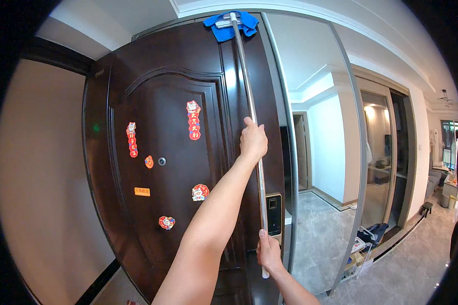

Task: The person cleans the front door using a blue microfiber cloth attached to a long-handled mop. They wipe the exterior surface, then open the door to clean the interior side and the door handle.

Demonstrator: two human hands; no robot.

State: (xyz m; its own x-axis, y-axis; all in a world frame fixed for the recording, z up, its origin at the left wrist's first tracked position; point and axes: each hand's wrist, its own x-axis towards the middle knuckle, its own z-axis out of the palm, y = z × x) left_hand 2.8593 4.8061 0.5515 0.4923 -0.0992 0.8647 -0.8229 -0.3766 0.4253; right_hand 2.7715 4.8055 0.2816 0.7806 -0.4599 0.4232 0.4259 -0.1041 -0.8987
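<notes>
I see the left hand (254,141), nearer the crumpled blue cloth (222,34) above, and right hand (269,251) both gripping the steep, slim silvery metal pole (247,86)

- Red and orange stickers (194,122) in assorted shapes
- Tall, slim-framed mirror (320,229)
- Glass-panelled sliding door (375,188) to its right
- Dark bundle (375,234), perhaps a bag, low beside the mirror
- Small dark stool (426,207) near a grey sofa (433,181)
- Ceiling lamp (445,98)

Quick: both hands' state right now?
Left hand: closed, holding the silver mop pole at mid-length.
Right hand: closed, holding the same pole near its lower end.
</notes>
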